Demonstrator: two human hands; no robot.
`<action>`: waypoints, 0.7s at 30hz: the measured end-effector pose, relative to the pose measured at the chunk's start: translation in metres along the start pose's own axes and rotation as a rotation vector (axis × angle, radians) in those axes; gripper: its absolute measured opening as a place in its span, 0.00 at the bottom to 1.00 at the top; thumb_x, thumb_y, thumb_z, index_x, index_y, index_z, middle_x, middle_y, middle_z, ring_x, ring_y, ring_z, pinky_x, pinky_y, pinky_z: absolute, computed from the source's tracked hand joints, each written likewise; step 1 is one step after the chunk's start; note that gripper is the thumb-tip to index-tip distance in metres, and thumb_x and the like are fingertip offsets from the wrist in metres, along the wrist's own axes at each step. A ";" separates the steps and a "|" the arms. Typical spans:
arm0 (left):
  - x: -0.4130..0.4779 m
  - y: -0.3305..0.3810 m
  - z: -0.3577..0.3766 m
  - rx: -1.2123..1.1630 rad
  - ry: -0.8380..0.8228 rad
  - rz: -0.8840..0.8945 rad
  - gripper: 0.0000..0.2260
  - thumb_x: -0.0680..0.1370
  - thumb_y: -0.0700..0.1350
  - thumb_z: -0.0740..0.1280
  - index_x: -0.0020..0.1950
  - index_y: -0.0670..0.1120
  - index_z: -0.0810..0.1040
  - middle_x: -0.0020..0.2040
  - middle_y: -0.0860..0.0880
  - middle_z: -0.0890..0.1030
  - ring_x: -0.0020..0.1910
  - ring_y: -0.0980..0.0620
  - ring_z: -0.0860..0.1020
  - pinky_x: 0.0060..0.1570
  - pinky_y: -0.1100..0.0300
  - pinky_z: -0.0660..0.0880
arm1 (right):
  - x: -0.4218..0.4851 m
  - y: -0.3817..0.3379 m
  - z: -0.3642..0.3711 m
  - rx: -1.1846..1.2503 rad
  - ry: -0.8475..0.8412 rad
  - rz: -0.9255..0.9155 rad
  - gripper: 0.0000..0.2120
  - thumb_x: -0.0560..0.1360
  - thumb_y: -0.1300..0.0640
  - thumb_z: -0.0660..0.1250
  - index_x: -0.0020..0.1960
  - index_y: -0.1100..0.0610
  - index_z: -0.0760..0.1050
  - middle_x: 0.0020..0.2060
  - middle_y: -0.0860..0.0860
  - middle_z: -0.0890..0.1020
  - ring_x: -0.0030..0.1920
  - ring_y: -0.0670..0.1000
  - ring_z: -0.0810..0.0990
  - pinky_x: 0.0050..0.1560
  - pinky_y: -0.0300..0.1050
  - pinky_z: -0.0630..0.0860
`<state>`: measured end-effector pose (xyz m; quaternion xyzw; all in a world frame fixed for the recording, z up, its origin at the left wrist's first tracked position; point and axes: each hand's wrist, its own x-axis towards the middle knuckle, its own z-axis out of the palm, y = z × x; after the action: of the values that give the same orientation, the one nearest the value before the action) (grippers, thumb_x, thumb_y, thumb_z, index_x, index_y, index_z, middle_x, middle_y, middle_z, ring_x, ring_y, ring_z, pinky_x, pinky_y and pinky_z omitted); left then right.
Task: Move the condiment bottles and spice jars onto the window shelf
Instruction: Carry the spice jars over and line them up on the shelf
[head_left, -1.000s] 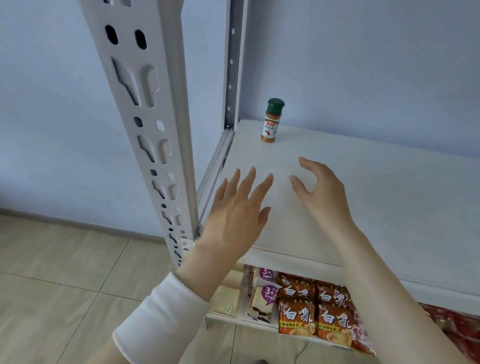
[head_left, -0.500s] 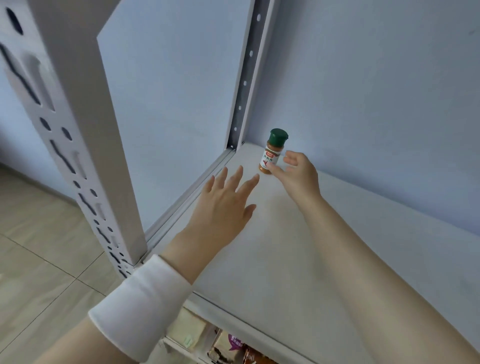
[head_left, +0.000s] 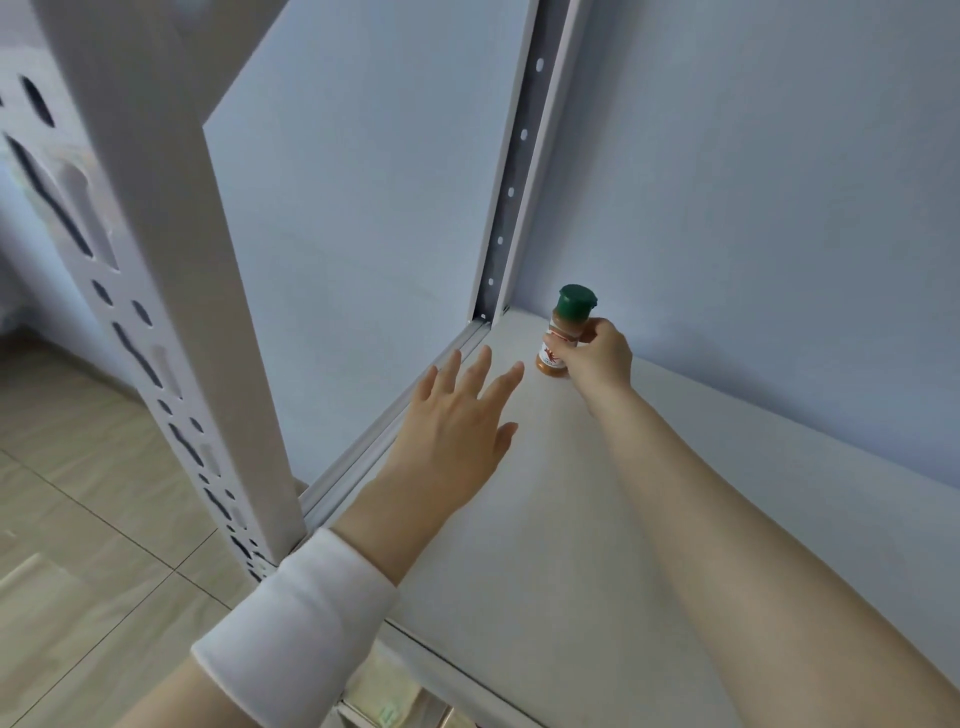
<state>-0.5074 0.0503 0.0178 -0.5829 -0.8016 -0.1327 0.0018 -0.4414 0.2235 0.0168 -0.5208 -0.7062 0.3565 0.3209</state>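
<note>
Your right hand (head_left: 597, 358) grips the spice jar (head_left: 563, 332) standing at the shelf's (head_left: 597, 519) back corner; your left hand (head_left: 457, 421) hovers flat-fingered (holding nothing). The pick-up seems under way: next, lift it straight up and carry it to the window shelf.

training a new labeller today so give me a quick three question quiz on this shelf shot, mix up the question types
1. True or false: the left hand grips the spice jar.
2. What colour is the jar's cap? A red, B green, C white.
3. Fill the gap: the white cuff sits on the wrist of the ___ hand.

Key
1. False: the right hand pinches the jar, and the left is spread open beside it.
2. B
3. left
</note>
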 end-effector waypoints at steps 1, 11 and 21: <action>-0.001 0.000 -0.001 0.010 -0.004 0.004 0.26 0.81 0.53 0.53 0.76 0.55 0.45 0.77 0.48 0.48 0.76 0.44 0.46 0.73 0.51 0.45 | -0.002 0.001 -0.001 0.003 0.000 0.003 0.21 0.71 0.53 0.71 0.61 0.60 0.72 0.59 0.55 0.78 0.60 0.55 0.76 0.61 0.47 0.70; -0.057 -0.003 -0.007 0.046 -0.091 0.164 0.25 0.81 0.54 0.50 0.76 0.54 0.43 0.77 0.48 0.42 0.76 0.44 0.41 0.73 0.53 0.41 | -0.078 -0.013 -0.029 0.050 -0.076 -0.070 0.19 0.68 0.50 0.73 0.58 0.54 0.77 0.51 0.49 0.82 0.53 0.50 0.80 0.61 0.51 0.74; -0.164 -0.045 -0.018 -0.023 0.074 0.339 0.24 0.77 0.53 0.53 0.71 0.47 0.63 0.71 0.45 0.67 0.70 0.43 0.65 0.65 0.45 0.62 | -0.215 -0.025 -0.031 0.214 -0.124 -0.059 0.09 0.68 0.51 0.73 0.46 0.42 0.77 0.45 0.42 0.83 0.49 0.44 0.82 0.58 0.51 0.77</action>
<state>-0.4994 -0.1199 0.0002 -0.7045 -0.6896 -0.1611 0.0472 -0.3750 0.0167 0.0369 -0.4395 -0.6976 0.4518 0.3407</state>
